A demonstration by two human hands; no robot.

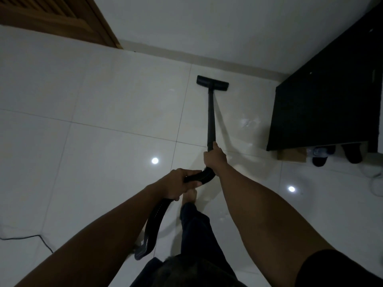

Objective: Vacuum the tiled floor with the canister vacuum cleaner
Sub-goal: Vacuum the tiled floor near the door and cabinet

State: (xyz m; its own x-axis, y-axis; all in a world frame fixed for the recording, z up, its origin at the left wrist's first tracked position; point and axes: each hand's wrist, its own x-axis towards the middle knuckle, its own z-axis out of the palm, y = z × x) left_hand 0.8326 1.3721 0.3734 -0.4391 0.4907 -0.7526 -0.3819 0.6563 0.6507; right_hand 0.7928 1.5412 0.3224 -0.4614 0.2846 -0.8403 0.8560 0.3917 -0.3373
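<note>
The black floor nozzle [212, 83] of the vacuum rests flat on the glossy white tiled floor [107, 104], close to the baseboard of the far wall. A straight black wand [211, 114] runs from it back to my right hand [213, 157], which grips the wand's near end. My left hand [179, 184] holds the ribbed black hose [202, 176] just behind that. The hose [154, 221] curves down past my leg toward the bottom of the frame. The canister itself is out of sight.
A black cabinet [323, 104] stands on the right, with a cardboard box [292, 155] and dark shoes [320, 157] beneath it. A wooden door [60, 17] is at top left. A thin black cord [31, 238] crosses the floor at lower left. White cables [376, 181] lie at the right edge.
</note>
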